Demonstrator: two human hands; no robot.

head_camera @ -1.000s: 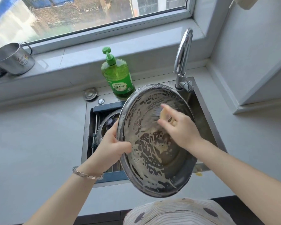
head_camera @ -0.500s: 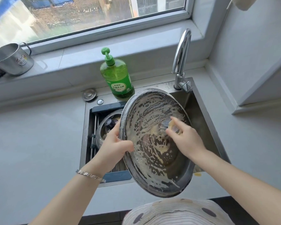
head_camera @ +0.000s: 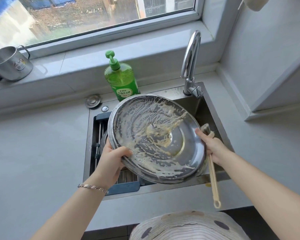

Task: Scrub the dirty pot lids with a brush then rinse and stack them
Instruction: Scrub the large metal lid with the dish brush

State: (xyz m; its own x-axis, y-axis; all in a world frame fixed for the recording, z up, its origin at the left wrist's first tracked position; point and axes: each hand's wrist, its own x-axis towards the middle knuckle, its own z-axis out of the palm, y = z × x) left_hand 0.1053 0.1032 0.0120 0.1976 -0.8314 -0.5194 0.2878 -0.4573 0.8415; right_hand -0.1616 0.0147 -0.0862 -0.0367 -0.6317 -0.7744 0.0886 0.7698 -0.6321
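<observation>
One large metal lid [head_camera: 156, 135] is held tilted over the sink [head_camera: 213, 108], its inner face streaked with foam. The left hand [head_camera: 111, 158] grips its lower left rim, thumb on the inside. The right hand [head_camera: 213, 148] is curled round one long-handled brush [head_camera: 212, 179] at the lid's right edge. A sliver of a second lid [head_camera: 103, 138] shows in the sink. One green soap bottle [head_camera: 123, 80] and one tap [head_camera: 190, 56] stand behind.

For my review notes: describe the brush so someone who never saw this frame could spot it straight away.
Find the steel sink below the window, where the left hand holds a large soapy lid tilted. At the lid's right rim the right hand grips the brush: the only cream-coloured stick among all the steel, dark bristles up, loop at its near end.
</observation>
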